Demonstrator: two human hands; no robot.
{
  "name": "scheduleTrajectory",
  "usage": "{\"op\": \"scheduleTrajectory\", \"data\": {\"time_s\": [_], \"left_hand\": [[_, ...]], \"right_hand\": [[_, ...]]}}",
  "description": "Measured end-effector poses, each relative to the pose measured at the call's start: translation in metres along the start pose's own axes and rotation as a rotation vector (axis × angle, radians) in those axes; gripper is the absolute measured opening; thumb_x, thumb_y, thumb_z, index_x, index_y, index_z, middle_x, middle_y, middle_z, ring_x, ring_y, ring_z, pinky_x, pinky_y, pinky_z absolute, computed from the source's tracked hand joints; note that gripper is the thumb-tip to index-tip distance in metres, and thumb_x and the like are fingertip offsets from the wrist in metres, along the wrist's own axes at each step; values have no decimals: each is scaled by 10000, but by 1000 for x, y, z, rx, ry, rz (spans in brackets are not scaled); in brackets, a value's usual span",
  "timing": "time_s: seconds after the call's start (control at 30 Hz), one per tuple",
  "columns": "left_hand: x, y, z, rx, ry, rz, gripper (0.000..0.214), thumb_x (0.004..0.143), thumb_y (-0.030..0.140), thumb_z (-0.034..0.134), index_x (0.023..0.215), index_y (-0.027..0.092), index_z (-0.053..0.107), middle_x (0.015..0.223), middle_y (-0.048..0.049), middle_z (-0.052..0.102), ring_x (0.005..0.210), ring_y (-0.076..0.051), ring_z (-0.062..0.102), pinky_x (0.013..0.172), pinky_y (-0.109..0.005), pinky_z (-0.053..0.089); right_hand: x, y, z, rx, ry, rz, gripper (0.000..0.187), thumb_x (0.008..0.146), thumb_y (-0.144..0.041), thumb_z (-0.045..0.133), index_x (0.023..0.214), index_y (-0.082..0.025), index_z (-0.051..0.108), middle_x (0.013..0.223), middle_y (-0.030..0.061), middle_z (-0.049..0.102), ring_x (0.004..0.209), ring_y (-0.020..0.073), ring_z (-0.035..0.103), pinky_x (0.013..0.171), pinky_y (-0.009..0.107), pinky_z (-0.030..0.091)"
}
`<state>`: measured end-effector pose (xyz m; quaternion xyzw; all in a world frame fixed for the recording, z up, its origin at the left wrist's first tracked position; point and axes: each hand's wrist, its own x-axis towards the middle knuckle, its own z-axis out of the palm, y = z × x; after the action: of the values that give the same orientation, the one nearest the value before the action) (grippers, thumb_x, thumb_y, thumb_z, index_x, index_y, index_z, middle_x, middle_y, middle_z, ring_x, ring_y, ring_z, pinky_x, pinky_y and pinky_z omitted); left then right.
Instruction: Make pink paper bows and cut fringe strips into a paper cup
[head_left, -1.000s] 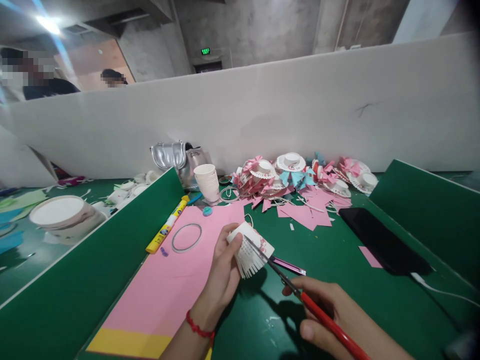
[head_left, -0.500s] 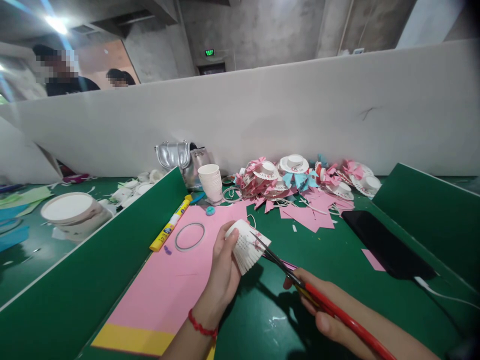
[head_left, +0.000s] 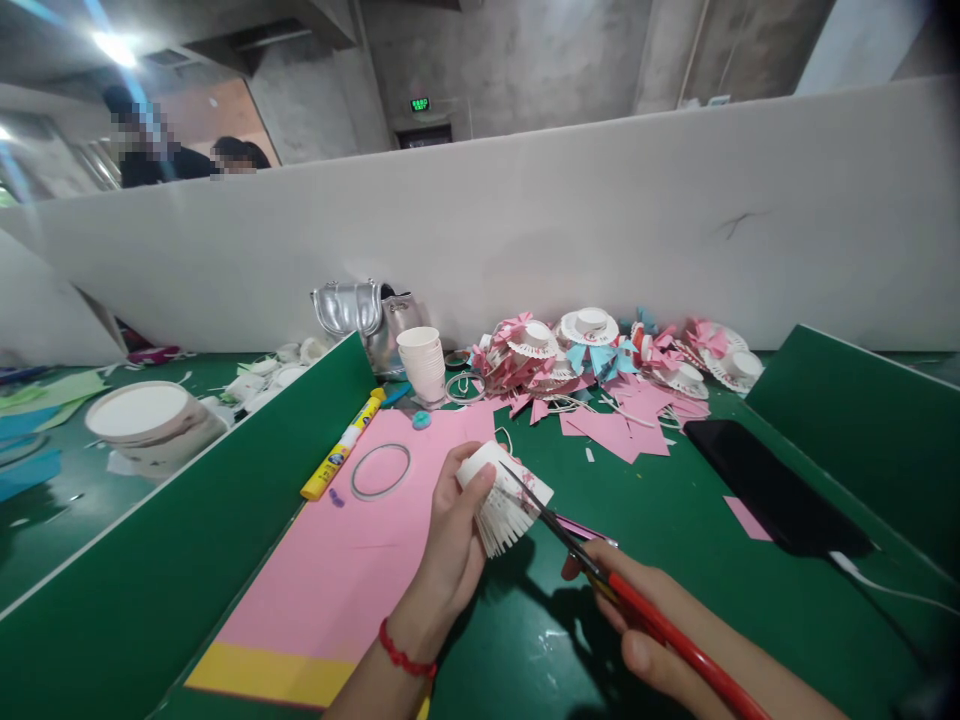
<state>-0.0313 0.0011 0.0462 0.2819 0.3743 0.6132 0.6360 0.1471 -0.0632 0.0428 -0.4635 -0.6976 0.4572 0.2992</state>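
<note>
In my left hand (head_left: 456, 530) is a white paper cup (head_left: 501, 492) with a printed pattern, tipped on its side, its wall slit into narrow strips along the lower part. My thumb presses on its printed wall. My right hand (head_left: 637, 610) grips a pair of scissors (head_left: 592, 570) with red handles; the dark blades lie across the uncut part of the cup's wall. Pink paper (head_left: 360, 570) with a yellow edge lies under and left of my left hand. Behind the scissors, a thin pinkish metallic object (head_left: 585, 528) rests on the table.
A yellow glue stick (head_left: 343, 445) and a tape-like ring (head_left: 381, 471) lie at left. Stacked paper cups (head_left: 422, 364) stand farther back beside a silver bag (head_left: 349, 306). Cut-cup crafts (head_left: 536, 345) pile at the rear. A phone (head_left: 772, 487) lies right, between green dividers (head_left: 225, 480).
The cup has turned slightly in my left hand and shifted right, its cut strips fanning out more. The scissor blades have moved along the wall.
</note>
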Motion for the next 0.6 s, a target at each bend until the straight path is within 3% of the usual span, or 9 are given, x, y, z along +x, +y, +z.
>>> {"op": "scheduleTrajectory", "data": {"time_s": [0.37, 0.6], "left_hand": [[0, 0, -1, -20, -9, -14, 276, 673, 210, 653, 900, 201, 496, 752, -16, 657, 663, -140, 616, 644, -266, 508], [0, 1, 1, -22, 10, -15, 307, 660, 210, 662, 915, 204, 491, 747, -10, 655, 662, -144, 617, 637, -269, 508]], "right_hand": [[2, 3, 5, 78, 7, 42, 641, 680, -726, 415, 1050, -228, 577, 751, 66, 666, 787, 268, 620, 660, 310, 502], [2, 12, 5, 47, -26, -18, 622, 733, -693, 377, 1076, -203, 549, 697, 45, 638, 629, 203, 586, 559, 263, 477]]}}
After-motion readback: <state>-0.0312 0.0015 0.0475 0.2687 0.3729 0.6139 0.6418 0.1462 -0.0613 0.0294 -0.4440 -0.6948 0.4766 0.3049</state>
